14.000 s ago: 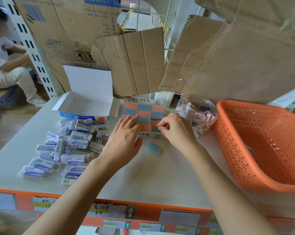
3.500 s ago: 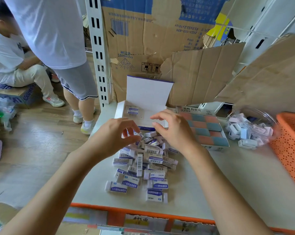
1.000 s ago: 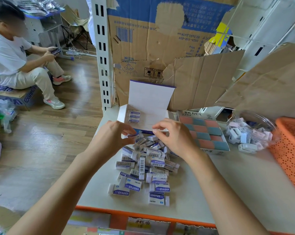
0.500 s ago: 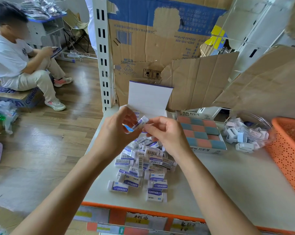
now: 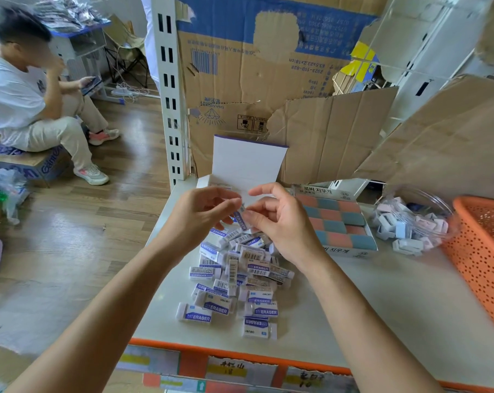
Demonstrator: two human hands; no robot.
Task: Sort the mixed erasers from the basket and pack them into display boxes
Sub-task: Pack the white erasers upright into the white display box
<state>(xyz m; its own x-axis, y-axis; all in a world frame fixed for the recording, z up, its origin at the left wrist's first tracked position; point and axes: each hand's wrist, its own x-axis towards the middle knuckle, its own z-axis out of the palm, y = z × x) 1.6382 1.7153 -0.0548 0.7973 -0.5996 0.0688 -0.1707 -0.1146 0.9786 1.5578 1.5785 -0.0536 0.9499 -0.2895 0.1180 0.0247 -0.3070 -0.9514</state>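
- White-and-purple eraser [image 5: 239, 219] is pinched between the curled fingertips of the left hand [image 5: 203, 215] and the right hand [image 5: 281, 225], above the table [image 5: 382, 307].
- The loose eraser pile [image 5: 240, 275] lies at 6 o'clock, beneath the hands.
- The open white display box [image 5: 248, 165] stands at 12 o'clock.
- The checkered box [image 5: 338, 222], clear tub [image 5: 410, 222] and orange basket [image 5: 484, 259] line up toward 3 o'clock.

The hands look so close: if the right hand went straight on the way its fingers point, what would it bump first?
Probably the left hand: the right hand points across at it, with only the eraser they both pinch between them. Depth is hard to judge.
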